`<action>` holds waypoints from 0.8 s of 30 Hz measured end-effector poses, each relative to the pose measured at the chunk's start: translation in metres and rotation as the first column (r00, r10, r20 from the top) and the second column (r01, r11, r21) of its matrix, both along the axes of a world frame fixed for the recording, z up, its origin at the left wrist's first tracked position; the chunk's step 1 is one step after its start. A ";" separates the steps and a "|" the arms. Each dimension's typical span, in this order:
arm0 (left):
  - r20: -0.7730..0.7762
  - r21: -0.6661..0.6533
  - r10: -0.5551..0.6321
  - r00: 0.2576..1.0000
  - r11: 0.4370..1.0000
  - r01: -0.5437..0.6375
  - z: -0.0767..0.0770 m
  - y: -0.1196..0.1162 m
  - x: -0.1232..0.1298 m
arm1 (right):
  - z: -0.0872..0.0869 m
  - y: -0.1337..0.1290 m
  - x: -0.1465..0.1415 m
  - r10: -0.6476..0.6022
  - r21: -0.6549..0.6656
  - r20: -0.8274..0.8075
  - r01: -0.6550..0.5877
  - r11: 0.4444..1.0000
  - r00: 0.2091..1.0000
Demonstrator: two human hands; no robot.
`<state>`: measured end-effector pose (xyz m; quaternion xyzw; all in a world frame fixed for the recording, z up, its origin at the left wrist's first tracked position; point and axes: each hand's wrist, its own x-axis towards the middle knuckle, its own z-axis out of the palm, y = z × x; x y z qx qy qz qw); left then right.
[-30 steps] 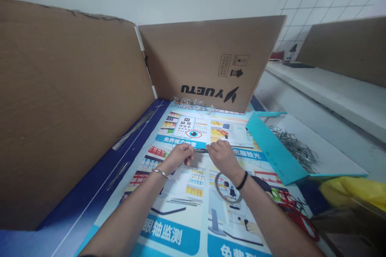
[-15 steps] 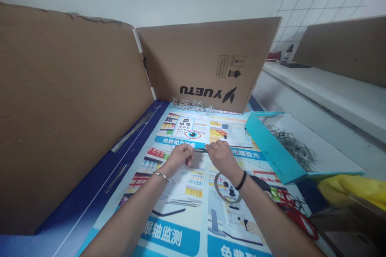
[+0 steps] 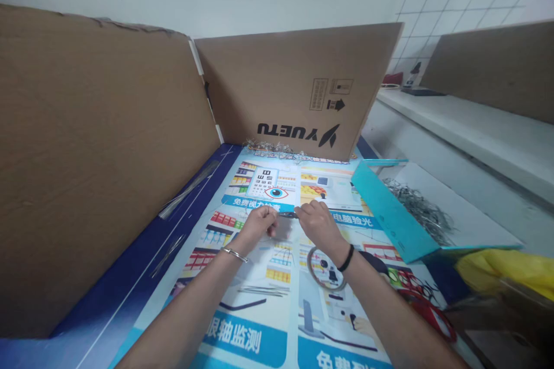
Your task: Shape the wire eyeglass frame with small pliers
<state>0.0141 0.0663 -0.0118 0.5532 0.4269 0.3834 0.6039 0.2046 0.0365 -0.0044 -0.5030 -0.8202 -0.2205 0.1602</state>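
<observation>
The left hand (image 3: 258,223) and right hand (image 3: 319,223) are pinching a thin, dark, shiny metal-looking piece (image 3: 287,215), likely needing steady holding.

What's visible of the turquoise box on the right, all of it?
The turquoise box looks like stiff card: turquoise outside, white inside, faint markings too small to read. It lies open, holding a tangled heap of thin grey wires. Yellow material sits by its near edge; contact is unclear. The right hand is clear of it.
</observation>
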 end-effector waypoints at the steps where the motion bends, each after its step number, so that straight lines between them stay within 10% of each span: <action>1: 0.003 0.005 0.005 1.000 1.000 -0.005 0.000 0.000 0.000 | 0.000 0.000 0.000 -0.004 0.002 -0.001 0.004 1.000 1.000; 24: 0.093 -0.018 0.092 0.991 0.996 -0.091 0.003 -0.007 0.008 | -0.002 -0.001 -0.006 -0.049 -0.002 -0.072 0.049 0.999 0.996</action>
